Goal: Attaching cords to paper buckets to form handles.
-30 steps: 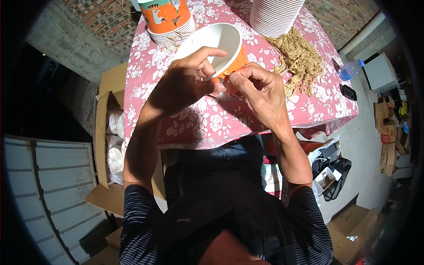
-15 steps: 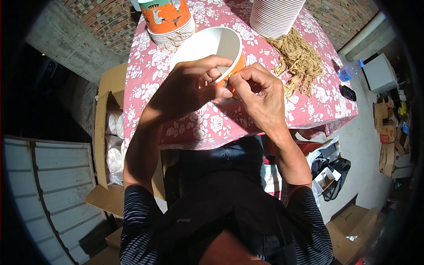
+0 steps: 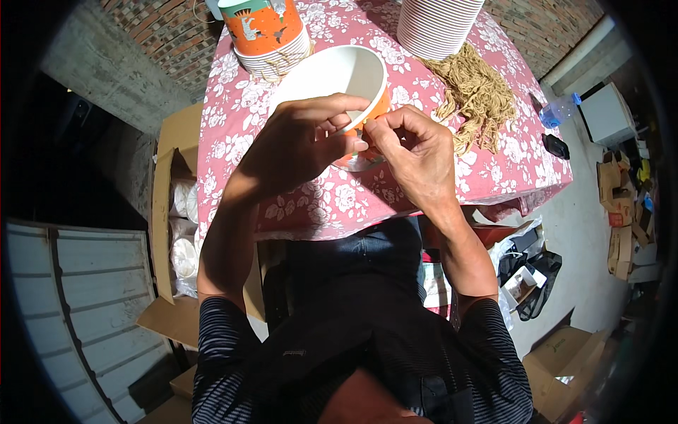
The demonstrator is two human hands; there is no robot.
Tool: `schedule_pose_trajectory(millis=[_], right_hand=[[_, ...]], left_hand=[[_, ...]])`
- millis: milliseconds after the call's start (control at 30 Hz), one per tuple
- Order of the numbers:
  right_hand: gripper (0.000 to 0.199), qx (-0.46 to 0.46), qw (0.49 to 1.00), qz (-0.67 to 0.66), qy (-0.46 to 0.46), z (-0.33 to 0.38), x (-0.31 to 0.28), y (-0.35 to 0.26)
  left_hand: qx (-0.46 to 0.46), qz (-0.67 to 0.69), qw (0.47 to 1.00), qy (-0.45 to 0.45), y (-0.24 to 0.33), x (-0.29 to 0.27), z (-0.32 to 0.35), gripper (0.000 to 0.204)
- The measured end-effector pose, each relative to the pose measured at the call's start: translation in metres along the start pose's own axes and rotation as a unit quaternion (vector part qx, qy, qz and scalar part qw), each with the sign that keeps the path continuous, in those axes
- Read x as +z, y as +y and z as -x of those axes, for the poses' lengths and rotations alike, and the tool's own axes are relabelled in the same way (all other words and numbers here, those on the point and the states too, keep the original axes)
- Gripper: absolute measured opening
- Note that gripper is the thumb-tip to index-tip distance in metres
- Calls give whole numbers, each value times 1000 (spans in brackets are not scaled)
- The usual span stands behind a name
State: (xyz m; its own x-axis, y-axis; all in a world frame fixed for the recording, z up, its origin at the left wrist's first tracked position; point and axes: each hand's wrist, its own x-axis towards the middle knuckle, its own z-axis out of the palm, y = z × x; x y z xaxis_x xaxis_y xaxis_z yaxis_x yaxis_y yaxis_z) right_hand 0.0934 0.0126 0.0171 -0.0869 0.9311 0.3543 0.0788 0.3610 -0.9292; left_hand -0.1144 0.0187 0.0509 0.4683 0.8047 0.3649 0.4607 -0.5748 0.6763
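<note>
My left hand [image 3: 300, 141] and right hand [image 3: 424, 155] meet at the near right side of a wide bucket [image 3: 328, 74], white inside and orange outside, its mouth turned upward over the flowered cloth of the surface [image 3: 311, 215]. The left forefinger reaches across the bucket's near rim, well apart from my thumb in front of the outer wall; the other left fingers curl between them, and I cannot tell whether they grip the rim. My right thumb and forefinger are pressed together at the tips, against or just beside the orange wall below the rim; whatever may lie between them is too small for me to make out. Beyond the bucket, to the left, stands a patterned stack of buckets [image 3: 263, 34], with some cord [image 3: 286, 62] at its near side. To the far right rises a tall white stack [image 3: 438, 28], and a loose heap of tan cord [image 3: 484, 92] lies just before it. A clear bottle [image 3: 559, 112] is near the right edge
</note>
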Motion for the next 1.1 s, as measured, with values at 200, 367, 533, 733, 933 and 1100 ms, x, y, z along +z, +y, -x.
schedule_pose_trajectory(millis=[200,367,533,733,933,1100], right_hand=[[13,-38,998,44,21,1,1,2],[12,-74,992,104,20,1,-2,-3],[14,-94,985,147,7,2,-4,1],[14,-102,985,136,2,2,-3,13],[18,-86,988,130,16,4,0,22],[22,-2,998,-34,-44,5,-4,25]], left_hand=[[9,1,1000,-11,1,-2,1,38],[47,27,998,-6,-6,-3,-7,23],[-15,45,998,-46,-4,-6,-12,24],[-21,61,996,-54,-7,-1,-15,22],[179,-100,979,0,-11,4,-19,9],[159,-105,982,-13,-16,2,-17,10]])
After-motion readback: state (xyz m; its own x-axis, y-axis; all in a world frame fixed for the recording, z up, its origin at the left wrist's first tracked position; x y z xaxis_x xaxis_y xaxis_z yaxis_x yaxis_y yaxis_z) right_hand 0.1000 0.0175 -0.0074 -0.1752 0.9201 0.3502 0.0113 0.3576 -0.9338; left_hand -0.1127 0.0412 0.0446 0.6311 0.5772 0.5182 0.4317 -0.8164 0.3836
